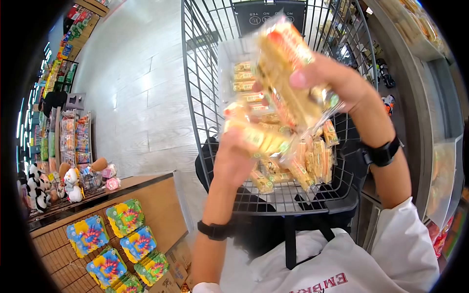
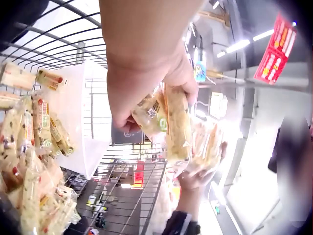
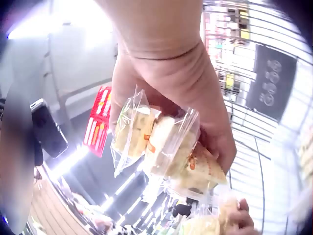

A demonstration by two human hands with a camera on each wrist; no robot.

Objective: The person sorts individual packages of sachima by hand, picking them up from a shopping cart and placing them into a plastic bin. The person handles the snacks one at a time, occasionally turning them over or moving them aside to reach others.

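1. Currently, my left hand (image 1: 233, 157) grips clear-wrapped, pale yellow oblong food packs (image 1: 264, 140) with red-orange labels, above the dark grey wire shopping cart (image 1: 344, 198).
2. My right hand (image 1: 334, 80) clasps a bunch of similar wrapped packs (image 1: 286, 73) from both sides, also above the cart and just beside the left one; motion blur hides the exact count.
3. More loose packs (image 1: 305, 168) lie heaped in the near part of the cart, some tilted.
4. For moving, I read the cart's top as open, its wire walls rising left and right of both hands.
5. Toward the cart's far end stands a translucent white plastic box (image 1: 228, 56), with a row of packs (image 1: 245, 83) by it; beyond is a black panel with white icons (image 1: 268, 14).
6. Pale, glossy floor (image 1: 132, 88) runs left of the cart; a slatted brown display shelf (image 1: 56, 254) with blue-and-yellow packages (image 1: 88, 236) sits nearer, lower left.
7. Right of the cart stand shelves with clear bins (image 1: 442, 176).
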